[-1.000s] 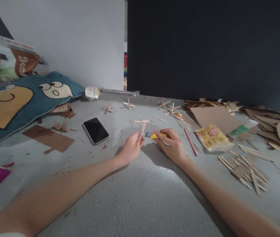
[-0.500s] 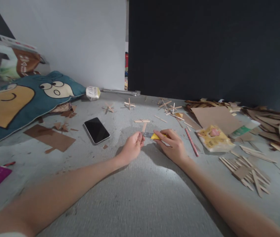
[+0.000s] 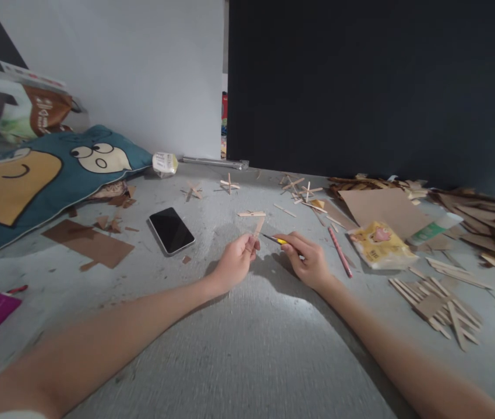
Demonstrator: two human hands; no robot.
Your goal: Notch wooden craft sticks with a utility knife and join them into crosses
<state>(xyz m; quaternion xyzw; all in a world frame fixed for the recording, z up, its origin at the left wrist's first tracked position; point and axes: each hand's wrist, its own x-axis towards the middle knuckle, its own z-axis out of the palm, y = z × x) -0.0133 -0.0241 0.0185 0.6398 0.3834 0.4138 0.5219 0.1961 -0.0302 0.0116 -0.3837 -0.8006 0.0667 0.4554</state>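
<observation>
My left hand (image 3: pixel 235 261) pinches a flat wooden craft stick (image 3: pixel 259 226), which points up and away from me. Closed around the yellow handle of a utility knife (image 3: pixel 281 241), my right hand (image 3: pixel 306 259) keeps the blade edge-on, its tip close to the stick; whether they touch I cannot tell. Just beyond the hands a few craft sticks (image 3: pixel 251 214) lie on the grey surface. Farther back stand small crossed-stick pieces (image 3: pixel 230 184), with another (image 3: pixel 194 191) to the left.
A phone (image 3: pixel 171 230) and cut cardboard (image 3: pixel 94 244) lie left, near a blue cushion (image 3: pixel 68 169). Rightward are a red pencil (image 3: pixel 340 252), a yellow packet (image 3: pixel 381 244), a glue tube (image 3: pixel 434 228), loose sticks (image 3: pixel 437 311) and cardboard strips (image 3: pixel 483 218). A dark panel (image 3: pixel 374 87) rises behind.
The knife has turned from blade-flat to edge-on, and my right hand has drawn slightly right. The stick in my left hand now leans more to the right.
</observation>
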